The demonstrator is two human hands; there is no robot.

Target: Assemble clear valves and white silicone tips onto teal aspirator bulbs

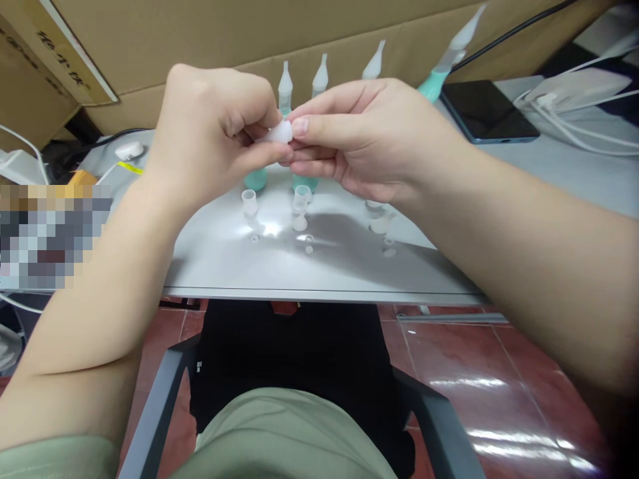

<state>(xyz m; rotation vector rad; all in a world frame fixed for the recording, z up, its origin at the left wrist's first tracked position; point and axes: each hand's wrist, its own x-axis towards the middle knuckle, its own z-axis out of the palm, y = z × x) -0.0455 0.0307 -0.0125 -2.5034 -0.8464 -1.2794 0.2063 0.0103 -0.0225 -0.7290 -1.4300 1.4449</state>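
Above the table, my left hand (219, 126) is closed round a small white nozzle tip (281, 132), much of it hidden by the fingers. My right hand (369, 136) meets it from the other side, thumb and forefinger pinched at the tip's wide end. Behind the hands stand several nasal aspirators with white pointed tips (285, 80) and teal bulbs (255, 179), partly covered by the hands. On the table below lie a clear cup-shaped collar (250, 201), another clear collar (302, 195), a small white cone-shaped piece (300, 221) and several tiny discs (309, 249).
At the back right, one aspirator (433, 83) leans beside a black phone (486, 110) and white cables (569, 126). A cardboard wall (200, 33) closes the back of the grey table (224, 269). A white plug-like item (130, 150) sits at left; chair arms flank me.
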